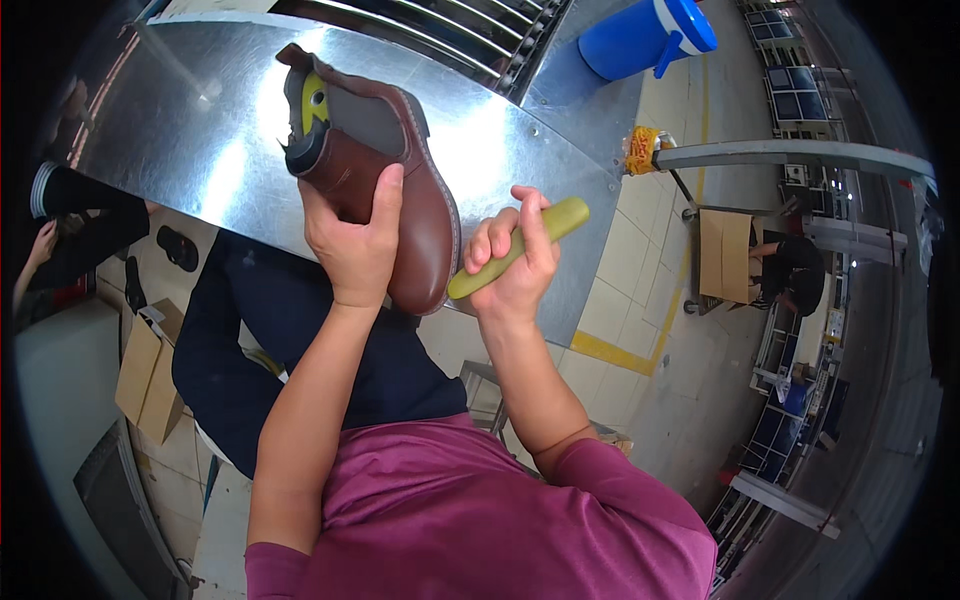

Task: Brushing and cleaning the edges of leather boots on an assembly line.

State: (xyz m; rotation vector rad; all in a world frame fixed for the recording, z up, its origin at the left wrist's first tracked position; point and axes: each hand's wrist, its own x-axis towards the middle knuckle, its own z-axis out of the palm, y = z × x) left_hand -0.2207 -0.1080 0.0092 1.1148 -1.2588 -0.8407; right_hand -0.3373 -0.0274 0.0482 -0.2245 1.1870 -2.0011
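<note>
My left hand [352,240] is closed around the vamp of a brown leather ankle boot [425,225], thumb on top. The boot has a grey elastic side panel and a dark sole, and its toe points toward me. Inside its opening shows a yellow-green shoe last [313,98]. In my right hand [515,255] is a yellow-green bar with rounded ends [560,220], gripped at a slant. The bar's lower end is close to the boot's toe edge; whether they touch, I cannot tell.
Under the boot lies a shiny metal tabletop [190,110], with a roller conveyor [450,30] beyond it. A blue jug [625,42] stands at the far right. Cardboard boxes [150,375] sit lower left. Another person [795,272] bends over a carton at right.
</note>
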